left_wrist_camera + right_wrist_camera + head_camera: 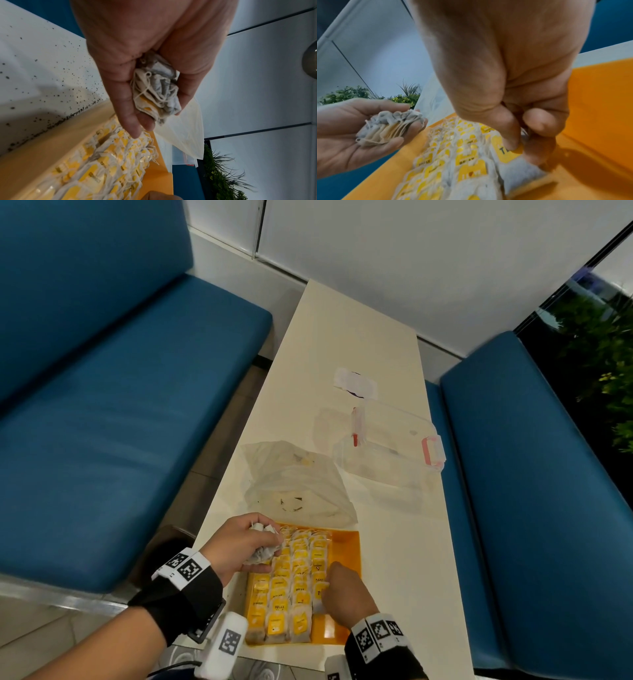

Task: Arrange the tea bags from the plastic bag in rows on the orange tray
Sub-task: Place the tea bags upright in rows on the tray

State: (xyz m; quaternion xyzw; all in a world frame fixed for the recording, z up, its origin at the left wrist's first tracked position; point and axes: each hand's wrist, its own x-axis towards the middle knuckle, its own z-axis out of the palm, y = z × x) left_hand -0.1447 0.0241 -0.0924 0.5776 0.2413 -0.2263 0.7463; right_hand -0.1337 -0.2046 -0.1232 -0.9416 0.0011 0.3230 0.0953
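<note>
Tea bags (291, 587) with yellow tags are lying in overlapping rows across the left and middle of the orange tray (347, 546), which is sitting at the near end of the pale bench (394, 559). Bare orange floor is showing along the tray's right side. The left hand (239, 546) is hovering over the tray's far-left corner, its fingers curling around a crumpled bunch of tea bags (155, 92) with strings tangling among them. The right hand (346, 587) is reaching down at the right edge of the rows, thumb and forefinger pinching one tea bag (517, 161) by its yellow tag as it is touching the row beside it. Just beyond the tray, the plastic bag (294, 484) is lying flat and crumpled on the bench, touching or overlapping the tray's far edge. Farther along, to the right, a clear plastic box (390, 446) with pink latches is resting on the bench. Blue cushioned seats (120, 412) are running along both sides.
</note>
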